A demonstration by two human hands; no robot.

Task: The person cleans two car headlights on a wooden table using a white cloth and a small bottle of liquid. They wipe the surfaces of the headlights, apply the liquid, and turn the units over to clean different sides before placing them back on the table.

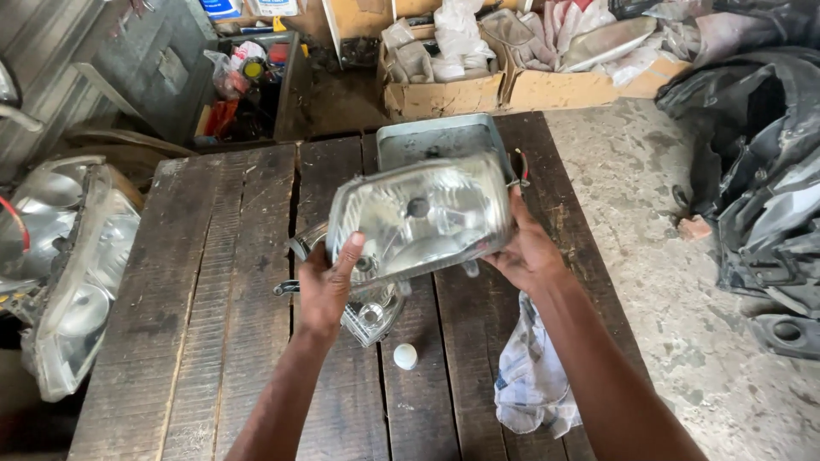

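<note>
You hold the headlamp (pixel 420 218) lifted above the middle of the wooden tabletop (pixel 205 324), lens toward you, left hand (pixel 327 286) clasping its lower corner and right hand (pixel 527 252) cupping the far end, steadying it.

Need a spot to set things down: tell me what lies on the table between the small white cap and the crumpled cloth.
Nothing: in the head view, bare dark planks of the table separate the white cap from the cloth.
</note>
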